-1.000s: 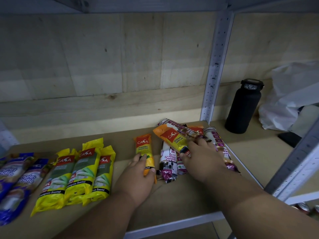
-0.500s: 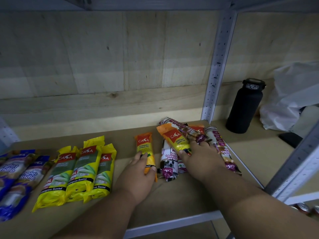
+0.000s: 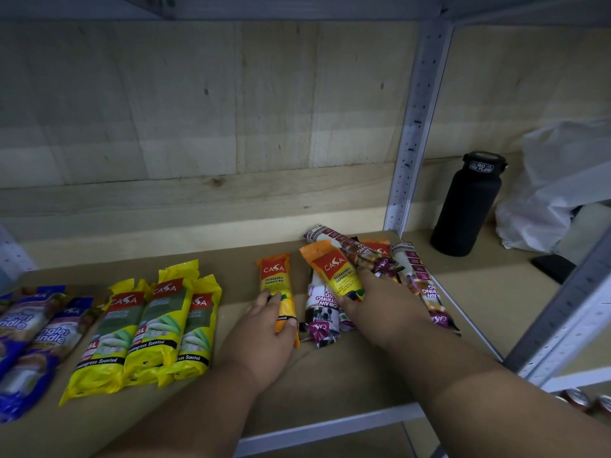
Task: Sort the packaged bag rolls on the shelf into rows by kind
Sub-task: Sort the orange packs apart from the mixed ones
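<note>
- Since the earlier frames: little shift; right hand (image 3: 383, 305) has slid slightly nearer along the orange roll on the pile; left hand (image 3: 267, 328) unmoved.
- Head view, left grip: fingers and thumb curled round a single orange roll (image 3: 276, 282) lying alone on the shelf (image 3: 330, 375).
- Right grip: clasps a second orange roll (image 3: 334, 269) atop the mixed pile of purple-white drawstring rolls (image 3: 322, 312), shelf right.
- Yellow rolls (image 3: 145, 328): three, side by side, touching, left of centre.
- Blue rolls (image 3: 29, 338): far left, in a row.
- Black bottle (image 3: 469, 206): upright, next bay, beside a white bag (image 3: 562, 186).
</note>
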